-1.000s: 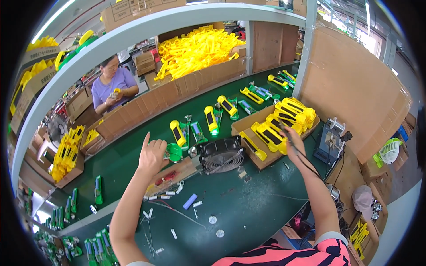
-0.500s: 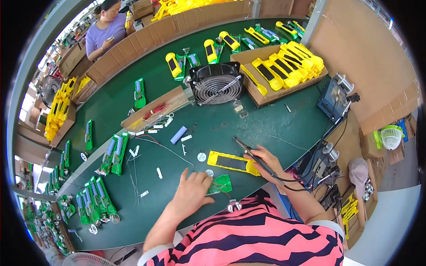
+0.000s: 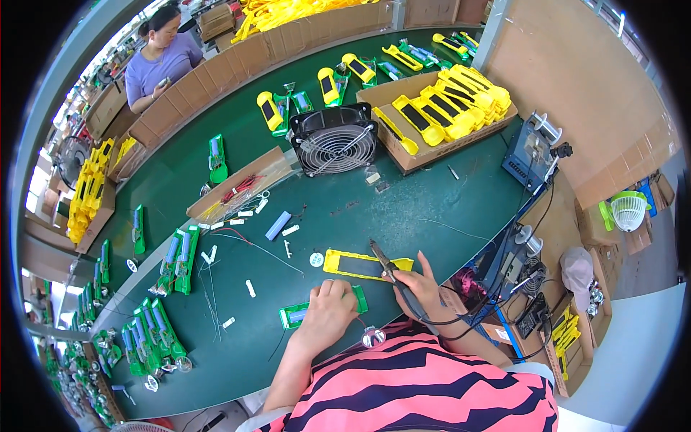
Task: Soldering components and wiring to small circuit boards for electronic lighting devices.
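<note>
My left hand (image 3: 332,308) is closed over a green casing (image 3: 294,317), its fingers curled down and hiding the casing's middle. A blue cell shows inside the casing, left of the hand. From the casing's right end, wires lead to a small round lamp head (image 3: 373,336) lying against my striped shirt. In my right hand (image 3: 419,286) is a soldering iron (image 3: 403,284), its tip pointing up and left over a yellow cover (image 3: 353,264) with a dark panel. That cover lies just beyond the left hand. A white round disc (image 3: 317,259) lies left of it.
A black fan (image 3: 335,140) stands beyond my hands, beside a carton (image 3: 414,162) of yellow covers. A loose blue cell (image 3: 278,225) and white connectors lie leftward, before filled green casings (image 3: 151,331). Soldering station (image 3: 533,155) at right; a co-worker (image 3: 162,61) sits behind the cardboard barrier.
My left hand has gone from spread fingers to curled on the green casing, which now shows more on its left. The soldering iron has swung steeper. The co-worker's raised hand has dropped.
</note>
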Motion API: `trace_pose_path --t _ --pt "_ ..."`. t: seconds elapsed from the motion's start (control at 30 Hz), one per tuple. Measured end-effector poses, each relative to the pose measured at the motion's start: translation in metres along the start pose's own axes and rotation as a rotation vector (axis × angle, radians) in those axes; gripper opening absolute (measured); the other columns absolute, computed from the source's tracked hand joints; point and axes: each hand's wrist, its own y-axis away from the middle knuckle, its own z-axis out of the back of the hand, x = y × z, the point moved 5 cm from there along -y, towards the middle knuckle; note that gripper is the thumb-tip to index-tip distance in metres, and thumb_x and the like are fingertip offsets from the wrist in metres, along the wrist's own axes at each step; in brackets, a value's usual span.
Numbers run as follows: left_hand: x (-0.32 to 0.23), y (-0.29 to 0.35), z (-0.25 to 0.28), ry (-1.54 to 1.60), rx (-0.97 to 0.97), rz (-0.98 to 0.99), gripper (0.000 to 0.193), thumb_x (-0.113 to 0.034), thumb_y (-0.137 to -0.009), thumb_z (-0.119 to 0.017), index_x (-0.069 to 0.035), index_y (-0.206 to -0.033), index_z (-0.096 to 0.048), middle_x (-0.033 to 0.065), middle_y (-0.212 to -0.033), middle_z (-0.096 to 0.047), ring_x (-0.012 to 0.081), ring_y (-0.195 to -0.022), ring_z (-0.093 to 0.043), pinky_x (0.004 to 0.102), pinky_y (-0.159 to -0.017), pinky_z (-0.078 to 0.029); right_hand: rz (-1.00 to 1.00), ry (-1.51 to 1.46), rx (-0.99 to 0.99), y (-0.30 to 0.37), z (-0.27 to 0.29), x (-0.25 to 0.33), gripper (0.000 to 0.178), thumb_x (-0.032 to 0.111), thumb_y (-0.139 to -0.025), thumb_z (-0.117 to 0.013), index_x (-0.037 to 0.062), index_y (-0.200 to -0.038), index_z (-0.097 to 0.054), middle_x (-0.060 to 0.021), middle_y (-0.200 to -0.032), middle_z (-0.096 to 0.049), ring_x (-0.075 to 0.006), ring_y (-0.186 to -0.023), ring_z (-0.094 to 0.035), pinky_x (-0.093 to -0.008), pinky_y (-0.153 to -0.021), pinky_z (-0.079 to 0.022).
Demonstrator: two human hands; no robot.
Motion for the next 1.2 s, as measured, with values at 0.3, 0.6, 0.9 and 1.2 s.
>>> trace_pose_path --t 0.3,0.6,0.9,1.2 --pt "0.044 0.025 0.004 1.128 -0.059 -0.086 0.007 -0.005 -0.079 -0.055 -0.006 -0.080 -0.049 0.0141 -0.115 -0.044 0.0246 -0.106 -0.044 0.0361 -0.090 -0.034 0.050 -0.365 0.155 -0.030 -0.010 0.005 0.046 -0.007 -0.074 -0.056 0.0066 -0.113 -0.036 -0.0144 -0.096 -0.062 -0.0314 -0.091 -0.060 -0.0367 -0.077 -0.049" --pt "0.032 0.041 0.030 -0.006 -0.754 0.276 0.007 -0.001 -0.066 -0.064 -0.006 -0.070 -0.062 0.0051 -0.070 -0.057 0.0226 -0.071 -0.052 0.0351 -0.072 -0.041 0.175 -0.407 0.299 -0.028 -0.004 0.021 0.042 0.004 -0.069 -0.069 0.0062 -0.107 -0.050 -0.0101 -0.083 -0.062 -0.0259 -0.076 -0.062 -0.0433 -0.087 -0.044" --pt "0.060 0.028 0.026 -0.037 -0.173 0.304 0.003 -0.004 -0.071 -0.055 -0.004 -0.069 -0.058 0.0094 -0.071 -0.053 0.0273 -0.075 -0.053 0.0366 -0.070 -0.041 -0.837 -1.082 0.010 -0.019 -0.038 0.011 0.014 0.000 -0.079 -0.057 -0.0035 -0.092 -0.053 -0.0124 -0.079 -0.060 -0.0137 -0.063 -0.059 -0.0245 -0.053 -0.049" --pt "0.061 0.026 0.023 0.037 -0.081 0.342 0.002 -0.002 -0.072 -0.052 -0.002 -0.073 -0.055 0.0132 -0.073 -0.051 0.0304 -0.075 -0.053 0.0386 -0.065 -0.042 -0.880 -1.096 0.161 -0.028 -0.053 0.010 0.013 0.000 -0.079 -0.057 -0.0039 -0.091 -0.054 -0.0093 -0.079 -0.060 -0.0112 -0.063 -0.059 -0.0201 -0.049 -0.047"
